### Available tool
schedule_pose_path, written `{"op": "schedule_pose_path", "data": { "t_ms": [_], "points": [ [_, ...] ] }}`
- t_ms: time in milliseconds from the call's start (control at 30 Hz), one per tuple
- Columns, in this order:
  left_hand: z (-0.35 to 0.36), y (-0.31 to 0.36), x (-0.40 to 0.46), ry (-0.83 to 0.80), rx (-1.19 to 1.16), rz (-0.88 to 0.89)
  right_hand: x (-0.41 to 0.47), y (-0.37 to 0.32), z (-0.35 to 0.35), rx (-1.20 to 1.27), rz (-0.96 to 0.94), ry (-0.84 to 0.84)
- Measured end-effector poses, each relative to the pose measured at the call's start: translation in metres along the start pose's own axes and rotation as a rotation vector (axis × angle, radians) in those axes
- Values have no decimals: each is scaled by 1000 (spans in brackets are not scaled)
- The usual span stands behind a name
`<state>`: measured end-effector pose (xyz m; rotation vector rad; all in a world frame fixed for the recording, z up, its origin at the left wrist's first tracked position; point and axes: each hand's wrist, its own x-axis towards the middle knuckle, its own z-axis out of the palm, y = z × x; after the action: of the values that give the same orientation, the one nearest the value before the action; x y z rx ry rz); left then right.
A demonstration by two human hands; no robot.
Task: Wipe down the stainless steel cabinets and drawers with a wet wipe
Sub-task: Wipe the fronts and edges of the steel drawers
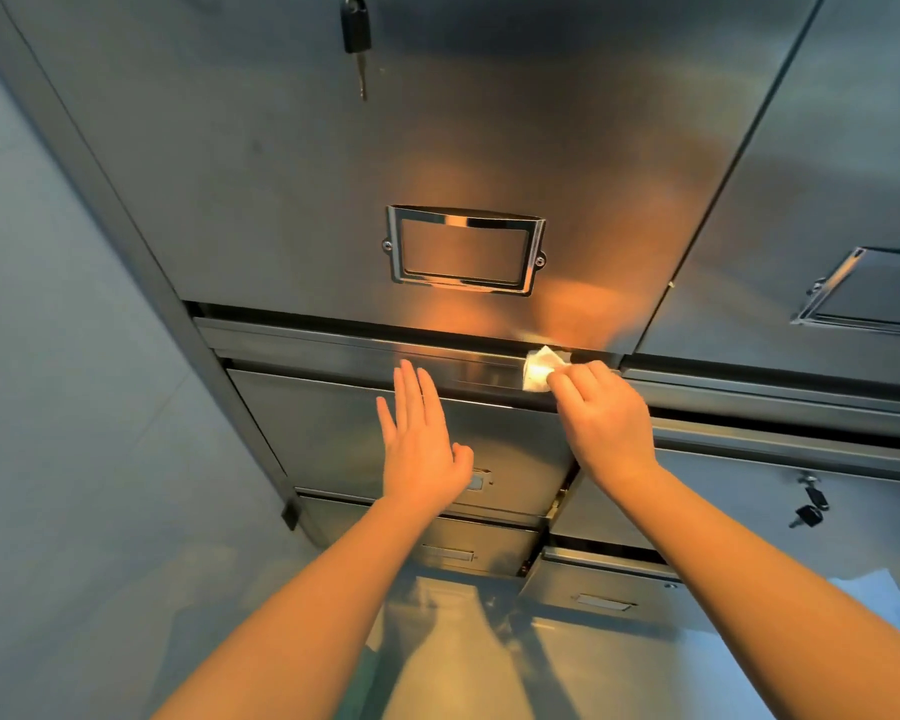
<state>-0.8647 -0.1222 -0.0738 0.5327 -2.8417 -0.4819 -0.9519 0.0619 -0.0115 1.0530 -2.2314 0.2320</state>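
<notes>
A stainless steel filing cabinet (292, 163) fills the view, with several drawers stacked below one another. A small folded white wet wipe (541, 367) lies against the top lip of the second drawer (302, 343), near its right end. My right hand (606, 423) pinches the wipe with curled fingers and holds it to that lip. My left hand (419, 441) is flat with straight fingers, its palm over the front of the second drawer (323, 428), fingertips reaching the handle strip.
The upper drawer carries a chrome label holder (466, 252) and a key (357, 39) hanging from its lock. A second cabinet (827, 163) stands to the right with its own label holder and keys (807, 506). A grey wall (48, 356) is on the left. Lower drawers stand slightly out.
</notes>
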Motion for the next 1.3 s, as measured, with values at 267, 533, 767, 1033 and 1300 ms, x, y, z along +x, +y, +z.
{"op": "schedule_pose_path", "data": {
  "t_ms": [267, 533, 767, 1033, 1300],
  "points": [
    [40, 55, -29, -118, -48, 300, -79, 24, -11, 64, 137, -79],
    [76, 111, -31, -214, 38, 508, -142, 74, -12, 103, 422, -198],
    [88, 131, -27, -114, 21, 512, -140, 82, 2, 174, 547, -106],
    [88, 132, -28, -115, -77, 517, -128, 50, 25, 220, 414, -210],
    [90, 135, -32, -131, -78, 471, -150, 96, 6, 190, 841, -177]
  ]
}}
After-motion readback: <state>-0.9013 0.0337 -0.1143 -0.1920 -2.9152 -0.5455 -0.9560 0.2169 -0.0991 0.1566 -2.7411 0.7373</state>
